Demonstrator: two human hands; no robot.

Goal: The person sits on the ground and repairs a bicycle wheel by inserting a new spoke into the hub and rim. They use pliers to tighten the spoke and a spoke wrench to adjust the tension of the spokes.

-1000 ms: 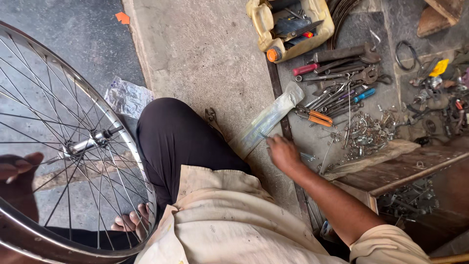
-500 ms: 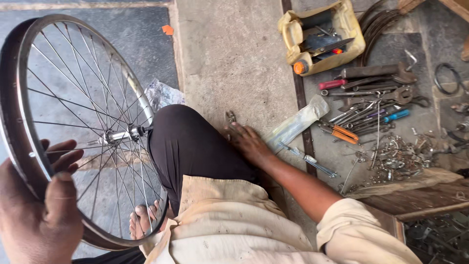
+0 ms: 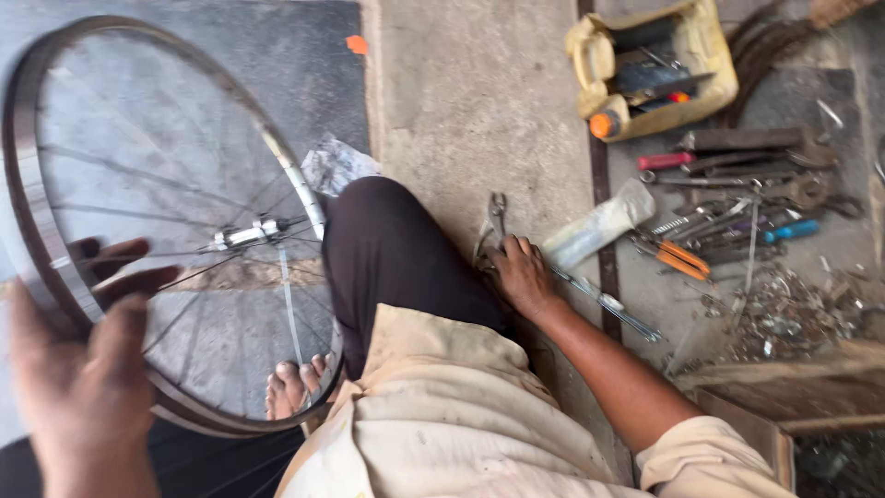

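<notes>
A spoked bicycle wheel [image 3: 166,231] stands upright at the left, its rim resting by my bare toes [image 3: 293,383]. My left hand [image 3: 88,360] grips the near left part of the rim, fingers curled through the spokes. My right hand [image 3: 518,272] lies on the concrete beside my dark-trousered knee [image 3: 392,249], fingers closed on a pair of metal pliers [image 3: 495,221] that points away from me. The wheel's hub and axle [image 3: 244,235] show at its centre.
A cut yellow jerrycan [image 3: 654,69] holding tools sits at the back right. Wrenches, pliers and screwdrivers [image 3: 737,203] lie spread on the ground, with a heap of small metal parts [image 3: 784,314], a plastic-wrapped bundle [image 3: 599,226] and wooden planks [image 3: 784,387].
My right hand has drawn back from the tool spread to beside my knee and closed on the pliers. My left hand has slid up the rim as the view swung right.
</notes>
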